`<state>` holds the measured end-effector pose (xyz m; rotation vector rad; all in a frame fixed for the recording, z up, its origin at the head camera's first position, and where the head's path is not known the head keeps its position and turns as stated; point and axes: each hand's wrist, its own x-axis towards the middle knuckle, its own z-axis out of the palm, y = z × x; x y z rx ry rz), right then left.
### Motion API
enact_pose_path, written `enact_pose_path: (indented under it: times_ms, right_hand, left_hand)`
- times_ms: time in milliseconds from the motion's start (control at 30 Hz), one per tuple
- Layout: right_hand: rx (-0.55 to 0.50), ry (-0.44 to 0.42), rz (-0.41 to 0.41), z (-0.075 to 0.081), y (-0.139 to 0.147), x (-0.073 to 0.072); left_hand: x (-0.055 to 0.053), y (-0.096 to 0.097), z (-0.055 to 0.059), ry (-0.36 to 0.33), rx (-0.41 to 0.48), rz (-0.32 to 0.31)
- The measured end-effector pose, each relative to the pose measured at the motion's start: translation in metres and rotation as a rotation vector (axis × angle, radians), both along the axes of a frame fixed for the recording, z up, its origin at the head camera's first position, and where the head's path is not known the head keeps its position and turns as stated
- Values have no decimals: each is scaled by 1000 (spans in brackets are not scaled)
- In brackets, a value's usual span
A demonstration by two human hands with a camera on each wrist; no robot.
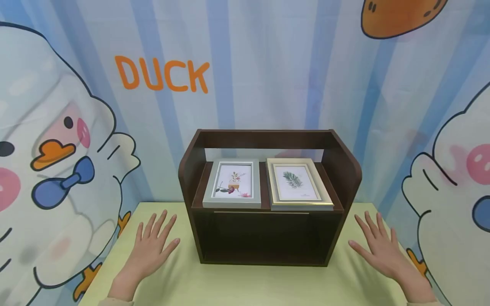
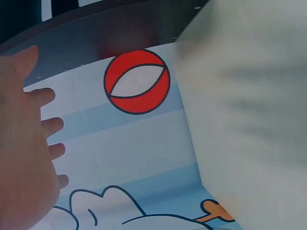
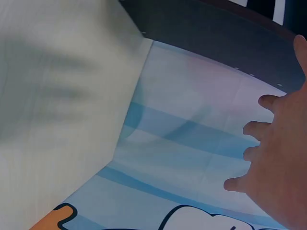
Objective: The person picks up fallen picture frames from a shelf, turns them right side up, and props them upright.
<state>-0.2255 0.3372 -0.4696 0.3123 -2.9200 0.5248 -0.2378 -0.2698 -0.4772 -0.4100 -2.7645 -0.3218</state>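
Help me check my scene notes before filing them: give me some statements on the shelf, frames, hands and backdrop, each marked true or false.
1. The pale grey frame and the gold-edged frame lie side by side on the brown shelf. True.
2. The gold-edged frame lies left of the pale grey frame in the head view. False: it lies to the right.
3. The person's left grip holds the pale grey frame. False: its fingers are spread and hold nothing.
4. The right grip has spread fingers. True.
5. The backdrop bears the word DUCK in orange. True.
6. The tabletop is black. False: it is pale yellow-green.
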Motion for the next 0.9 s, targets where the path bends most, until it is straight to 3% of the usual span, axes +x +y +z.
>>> enact_pose_path:
  times_ms: [533,767,900]
  right_hand:
    - [-35,126,75,42,-22,24]
    - [-69,174,113,58,-30,34]
    - [-56,217,133,66,-36,40]
  left_hand:
    - [15,25,42,176,-2,-78]
    - [16,37,57,303,9,-131]
    - [18,42,64,395,59,-193]
